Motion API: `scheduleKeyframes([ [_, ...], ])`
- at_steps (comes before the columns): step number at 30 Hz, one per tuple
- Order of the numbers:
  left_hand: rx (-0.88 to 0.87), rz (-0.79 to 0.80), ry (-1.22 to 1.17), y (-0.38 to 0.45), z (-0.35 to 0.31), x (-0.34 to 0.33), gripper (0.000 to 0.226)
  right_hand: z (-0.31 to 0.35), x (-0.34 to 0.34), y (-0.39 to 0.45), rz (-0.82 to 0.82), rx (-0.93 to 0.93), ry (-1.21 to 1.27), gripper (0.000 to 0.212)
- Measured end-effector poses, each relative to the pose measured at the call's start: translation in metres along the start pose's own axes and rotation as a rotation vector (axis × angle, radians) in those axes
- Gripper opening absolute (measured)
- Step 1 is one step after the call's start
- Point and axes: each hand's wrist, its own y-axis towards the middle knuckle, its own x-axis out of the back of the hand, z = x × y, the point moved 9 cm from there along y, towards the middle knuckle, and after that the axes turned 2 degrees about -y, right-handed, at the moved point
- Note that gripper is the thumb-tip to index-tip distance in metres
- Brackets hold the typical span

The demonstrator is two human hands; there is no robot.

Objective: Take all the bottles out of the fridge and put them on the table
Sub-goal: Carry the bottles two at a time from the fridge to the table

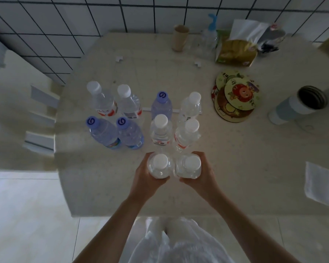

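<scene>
Head view: I look straight down over my two forearms at a pale table [235,168] set against a tiled wall.
Left hand [144,179]: my fingers curl round a clear white-capped bottle [160,166], held upright at the table's near part.
Right hand [201,177]: it grasps a second white-capped bottle [190,167] the same way; the two bottles stand side by side, almost touching.
Whether they rest on the table: I cannot tell, my hands hide their bases.
Bottles already on the table: eight stand upright just beyond my hands.
Nearest pair: two white-capped ones [160,130] [188,133] directly behind the ones I hold.
Behind those: a blue-capped bottle [161,103] and a white-capped bottle [191,105].
Left group: two blue-capped bottles [101,130] [129,131] in front, two white-capped bottles [101,97] [128,101] behind them.
Right of the bottles: a stack of round cartoon coasters [235,95], and farther right a cylindrical cup [296,105].
Far edge by the wall: a brown cup [179,37], a tissue pack [237,48].
Near right: a white paper sheet [319,183] lying flat.
</scene>
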Motion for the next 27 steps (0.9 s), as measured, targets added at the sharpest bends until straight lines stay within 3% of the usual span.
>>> scheduleKeyframes([
  [8,-0.069,0.007,0.050,-0.005,0.001,0.000,0.066,0.001,-0.002,-0.002,-0.003,-0.014,-0.023,0.077],
  [20,0.031,0.139,-0.048,-0.007,0.015,0.005,0.070,-0.001,-0.001,-0.023,-0.129,-0.039,-0.024,0.073],
  [27,0.009,0.148,-0.035,-0.010,0.022,0.020,0.049,-0.007,0.002,-0.041,-0.189,-0.088,0.039,0.060],
])
